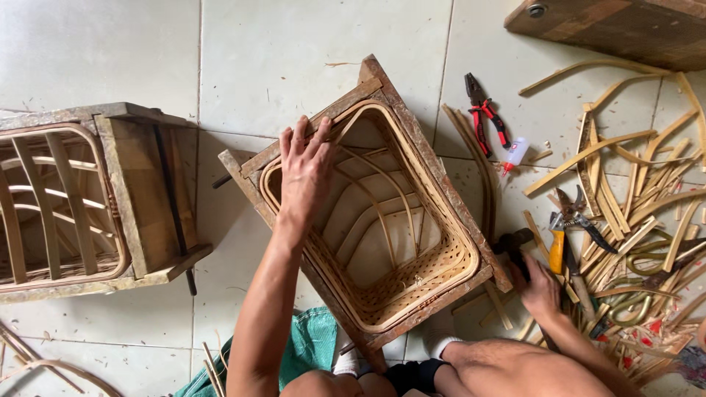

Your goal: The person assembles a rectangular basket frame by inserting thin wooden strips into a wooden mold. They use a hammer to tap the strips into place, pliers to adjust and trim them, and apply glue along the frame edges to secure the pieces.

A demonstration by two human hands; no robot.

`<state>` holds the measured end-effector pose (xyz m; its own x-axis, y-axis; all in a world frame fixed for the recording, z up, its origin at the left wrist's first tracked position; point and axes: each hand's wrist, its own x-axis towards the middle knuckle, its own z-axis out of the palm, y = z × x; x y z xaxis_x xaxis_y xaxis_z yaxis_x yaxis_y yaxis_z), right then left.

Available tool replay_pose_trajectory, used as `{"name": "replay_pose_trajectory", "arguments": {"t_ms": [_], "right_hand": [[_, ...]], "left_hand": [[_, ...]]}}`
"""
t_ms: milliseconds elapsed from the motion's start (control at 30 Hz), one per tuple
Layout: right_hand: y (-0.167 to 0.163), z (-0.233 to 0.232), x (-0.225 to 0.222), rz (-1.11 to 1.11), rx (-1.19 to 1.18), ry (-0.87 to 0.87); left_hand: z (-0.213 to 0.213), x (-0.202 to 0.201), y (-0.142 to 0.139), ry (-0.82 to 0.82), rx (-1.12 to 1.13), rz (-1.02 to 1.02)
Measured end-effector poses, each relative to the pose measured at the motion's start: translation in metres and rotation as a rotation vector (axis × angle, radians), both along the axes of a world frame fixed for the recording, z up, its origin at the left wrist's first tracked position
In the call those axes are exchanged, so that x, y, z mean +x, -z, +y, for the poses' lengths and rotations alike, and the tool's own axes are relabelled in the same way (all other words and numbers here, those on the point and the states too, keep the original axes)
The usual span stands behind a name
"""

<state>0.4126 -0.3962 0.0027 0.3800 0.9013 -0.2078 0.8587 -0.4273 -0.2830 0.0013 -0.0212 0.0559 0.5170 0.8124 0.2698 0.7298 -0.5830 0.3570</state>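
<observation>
Left hand point(305, 173) on basket rim point(368, 110)

Both arms are bare with no sleeves, the left hand point(305, 173) and right hand point(540, 290) ungloved, and teal-green shorts point(312, 345) cover the lap.

Left hand point(305, 167) flat, fingers spread, forearm stretched forward over wooden frame point(382, 82). Right hand point(539, 288) low at frame's right corner, fingers curled.
</observation>
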Motion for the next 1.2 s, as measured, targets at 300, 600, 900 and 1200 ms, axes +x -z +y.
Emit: {"name": "replay_pose_trajectory", "arguments": {"t_ms": [300, 600, 900, 1200], "right_hand": [[-0.175, 0.158, -0.077, 0.458, -0.397, -0.179], [-0.057, 0.287, -0.309, 1.129, -0.767, -0.469], [-0.012, 0.274, -0.319, 1.641, -0.658, -0.226], [0.015, 0.274, -0.32, 1.952, -0.725, -0.186]], "left_hand": [[-0.011, -0.021, -0.008, 0.011, 0.047, -0.086], [-0.011, -0.023, -0.008, 0.022, 0.055, -0.11], [-0.013, -0.015, -0.001, 0.016, 0.093, -0.104], [-0.013, -0.011, 0.003, 0.01, 0.093, -0.081]]}}
